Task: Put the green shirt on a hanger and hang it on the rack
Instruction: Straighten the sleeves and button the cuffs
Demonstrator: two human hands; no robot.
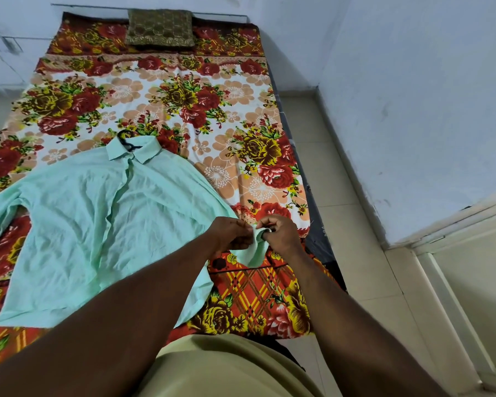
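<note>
Bed (pixel 285 130) with floral sheet (pixel 143 90) fills the centre; brown pillow (pixel 160 27) at its head edge. Pale scuffed walls (pixel 413 81). Beige tiled floor (pixel 341 196) along its right edge.

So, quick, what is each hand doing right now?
Left hand: closed, pinching the sleeve cuff of the green shirt.
Right hand: closed, pinching the same cuff.

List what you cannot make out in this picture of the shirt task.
All in the head view:
Hanger: only its hook shows; the shirt covers the rest.
Rack: outside the frame.
Cuff: the left hand and right hand pinch it, hiding its fastening.
Far sleeve: cut off by the left edge.
</note>
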